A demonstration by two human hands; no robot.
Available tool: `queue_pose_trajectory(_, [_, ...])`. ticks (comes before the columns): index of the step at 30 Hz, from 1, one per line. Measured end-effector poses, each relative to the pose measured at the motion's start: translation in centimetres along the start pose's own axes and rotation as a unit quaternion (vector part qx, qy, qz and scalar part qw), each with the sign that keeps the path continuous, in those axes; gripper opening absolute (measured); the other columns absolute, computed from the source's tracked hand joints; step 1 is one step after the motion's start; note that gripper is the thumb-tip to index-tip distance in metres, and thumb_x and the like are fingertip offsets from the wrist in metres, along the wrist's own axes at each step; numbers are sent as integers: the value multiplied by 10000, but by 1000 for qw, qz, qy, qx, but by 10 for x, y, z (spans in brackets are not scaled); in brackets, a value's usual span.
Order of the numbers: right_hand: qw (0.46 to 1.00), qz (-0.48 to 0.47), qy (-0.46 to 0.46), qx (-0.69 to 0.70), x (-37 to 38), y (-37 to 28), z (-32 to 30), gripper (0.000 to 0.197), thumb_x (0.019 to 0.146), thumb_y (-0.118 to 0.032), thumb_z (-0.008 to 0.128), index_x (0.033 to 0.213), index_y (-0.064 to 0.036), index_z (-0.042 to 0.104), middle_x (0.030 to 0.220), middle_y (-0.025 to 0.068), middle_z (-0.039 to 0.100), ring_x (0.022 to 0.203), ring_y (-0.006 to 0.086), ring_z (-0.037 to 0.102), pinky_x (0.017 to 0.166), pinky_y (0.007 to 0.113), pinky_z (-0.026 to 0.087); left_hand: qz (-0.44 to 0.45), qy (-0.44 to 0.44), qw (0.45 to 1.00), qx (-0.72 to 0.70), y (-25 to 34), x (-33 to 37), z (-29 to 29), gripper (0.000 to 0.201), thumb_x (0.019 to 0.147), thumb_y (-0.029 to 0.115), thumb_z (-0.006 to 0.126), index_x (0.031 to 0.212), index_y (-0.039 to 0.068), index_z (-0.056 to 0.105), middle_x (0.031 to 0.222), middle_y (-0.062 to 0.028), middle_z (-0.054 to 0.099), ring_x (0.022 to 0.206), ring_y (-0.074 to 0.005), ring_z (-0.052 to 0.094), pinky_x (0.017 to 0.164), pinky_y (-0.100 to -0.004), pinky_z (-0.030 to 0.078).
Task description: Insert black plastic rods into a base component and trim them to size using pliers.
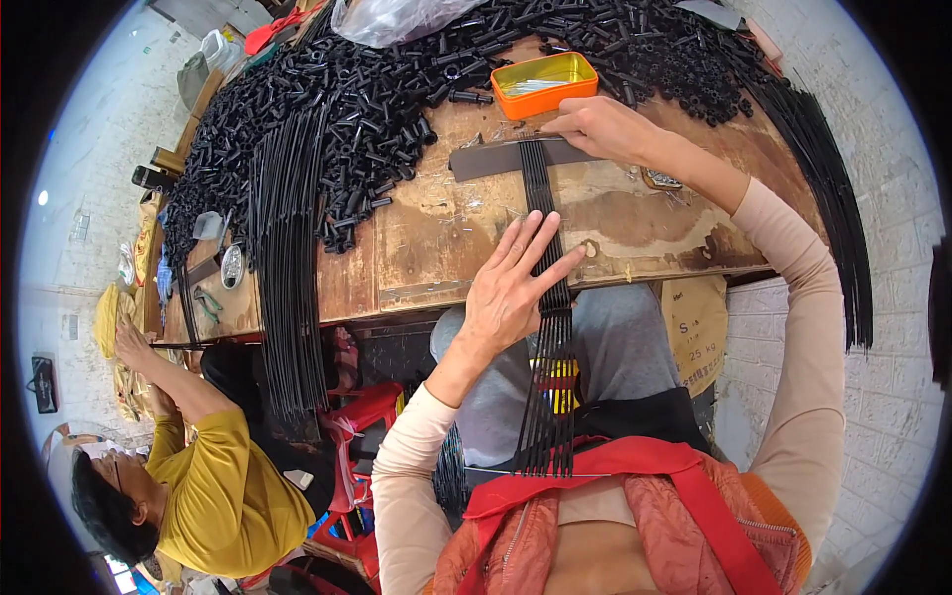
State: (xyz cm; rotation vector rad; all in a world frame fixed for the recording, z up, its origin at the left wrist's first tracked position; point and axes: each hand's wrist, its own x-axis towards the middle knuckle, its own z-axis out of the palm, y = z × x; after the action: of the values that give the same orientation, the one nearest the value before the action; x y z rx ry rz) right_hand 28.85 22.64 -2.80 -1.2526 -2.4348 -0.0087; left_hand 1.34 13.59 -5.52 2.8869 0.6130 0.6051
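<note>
My left hand (504, 296) lies with its fingers outstretched across a row of thin black rods (536, 180). The rods run side by side from the table, over its front edge and down to my lap. Their far ends rest on a flat dark grey bar (486, 162). At the bar's right part, my right hand (603, 127) is closed in a pinch near the rod ends; what its fingertips hold, if anything, is too small to make out. Just beyond it stands an orange tin (540, 104) with thin silvery pins inside.
Heaped black tubular parts (347, 149) cover the table's back and left. Bundles of black rods (288, 248) hang over the front edge at left and right. Green-handled pliers (207, 303) and a small dish (232, 268) lie left. Another person (218, 486) sits at the left.
</note>
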Motion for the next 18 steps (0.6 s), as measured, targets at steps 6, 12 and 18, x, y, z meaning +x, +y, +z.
queue_pose_trajectory(6, [1000, 20, -8, -9, 4, -5, 2, 235, 826, -50, 602, 1041, -62, 698, 908, 146, 640, 880, 346, 632, 780, 422, 505, 1, -7, 1000, 9, 0, 1, -1, 702, 677, 87, 635, 1355, 238, 534, 1486, -153, 382, 1382, -328, 356, 1150, -453, 279])
queue_pose_trajectory(12, [999, 17, 30, 35, 10, -1, 5, 182, 829, -37, 639, 1009, -19, 660, 906, 133, 640, 860, 329, 635, 768, 397, 507, -17, 3, 999, -36, 5, 3, -3, 762, 658, -17, 556, 1365, 266, 528, 1489, -140, 384, 1395, -319, 341, 1150, -459, 278])
queue_pose_trajectory(18, [995, 17, 38, 94, 12, -4, 4, 167, 851, -69, 631, 1005, -8, 650, 925, 136, 663, 856, 304, 644, 783, 377, 506, -17, 2, 999, -37, 4, 3, -4, 693, 706, 54, 595, 1363, 264, 530, 1488, -141, 385, 1391, -321, 346, 1145, -462, 284])
